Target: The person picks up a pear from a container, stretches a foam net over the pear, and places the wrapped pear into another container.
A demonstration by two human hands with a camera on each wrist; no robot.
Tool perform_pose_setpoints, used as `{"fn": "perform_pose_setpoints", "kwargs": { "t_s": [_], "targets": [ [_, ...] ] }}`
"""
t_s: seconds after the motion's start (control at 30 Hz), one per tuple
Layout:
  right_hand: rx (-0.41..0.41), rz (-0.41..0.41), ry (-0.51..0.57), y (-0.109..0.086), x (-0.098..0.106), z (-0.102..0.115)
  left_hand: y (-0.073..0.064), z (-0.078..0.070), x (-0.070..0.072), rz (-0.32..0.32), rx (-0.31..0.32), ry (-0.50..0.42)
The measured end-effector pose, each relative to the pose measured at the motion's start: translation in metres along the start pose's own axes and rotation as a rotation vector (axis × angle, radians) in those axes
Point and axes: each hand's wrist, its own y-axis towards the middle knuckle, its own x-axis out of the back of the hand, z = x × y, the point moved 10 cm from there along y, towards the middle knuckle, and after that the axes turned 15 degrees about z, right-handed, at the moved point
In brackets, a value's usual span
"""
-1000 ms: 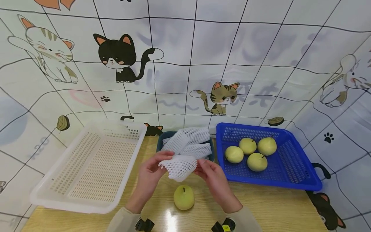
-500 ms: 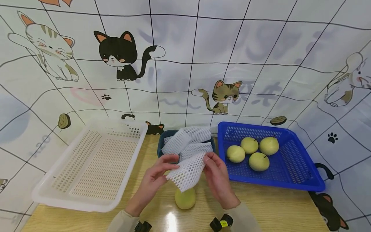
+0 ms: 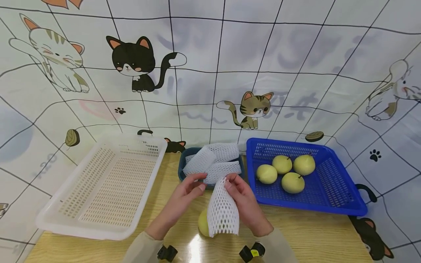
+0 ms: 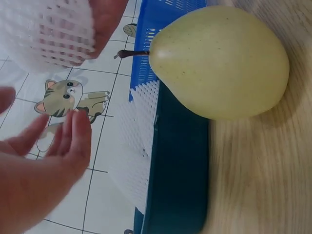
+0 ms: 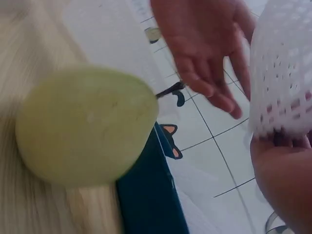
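Your right fingers pinch the foam net, long axis sloping toward you, above-right of the pear; left fingers apart, empty, above-left.

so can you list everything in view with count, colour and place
table: 1, light wood, under everything
white basket: 1, white, left on table
blue basket: 1, blue, right on table
bin: 1, dark teal, between baskets
pears: 4, yellow-green, in blue basket
loose pear: 1, yellow-green, on table before bin
bin nets: at least 3, white, in bin
held net: 1, white, partly hiding loose pear in head view
backdrop: 1 or more, white with printed cats, behind table
wrist devices: 2, black, at wrists
sleeves: 2, beige, on forearms
left hand: 1, near bin, holding nothing
right hand: 1, gripping held net
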Motion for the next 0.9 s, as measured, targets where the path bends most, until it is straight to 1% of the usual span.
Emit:
{"fn": "perform_pose_setpoints", "kwargs": {
  "t_s": [0.07,0.13,0.23,0.3,0.37,0.43,0.57,0.67,0.73,0.8,0.9],
  "targets": [
    [0.005,-0.001,-0.150,0.000,-0.002,0.004,0.002,-0.003,-0.006,0.053,-0.038,0.034],
    [0.026,0.000,-0.293,-0.001,-0.006,0.010,0.003,-0.007,-0.011,0.103,-0.078,0.056],
    [0.053,0.004,-0.421,-0.001,-0.011,0.017,0.003,-0.012,-0.017,0.167,-0.137,0.050],
    [0.053,-0.008,-0.472,-0.002,-0.013,0.019,0.002,-0.013,-0.018,0.190,-0.152,0.044],
    [0.054,-0.030,-0.529,-0.003,-0.014,0.021,0.001,-0.013,-0.019,0.195,-0.158,0.048],
    [0.061,-0.058,-0.609,-0.004,-0.014,0.024,0.000,-0.013,-0.019,0.189,-0.152,0.059],
    [0.103,-0.102,-0.738,-0.005,-0.016,0.031,-0.002,-0.011,-0.015,0.143,-0.117,0.082],
    [0.147,-0.109,-0.774,-0.006,-0.018,0.035,-0.003,-0.009,-0.011,0.100,-0.094,0.102],
    [0.164,-0.113,-0.772,-0.006,-0.018,0.037,-0.004,-0.009,-0.009,0.079,-0.103,0.112],
    [0.162,-0.117,-0.742,-0.006,-0.017,0.035,-0.004,-0.010,-0.009,0.066,-0.129,0.102],
    [0.136,-0.113,-0.646,-0.006,-0.015,0.030,-0.007,-0.011,-0.008,0.054,-0.185,0.060]
  ]
}}
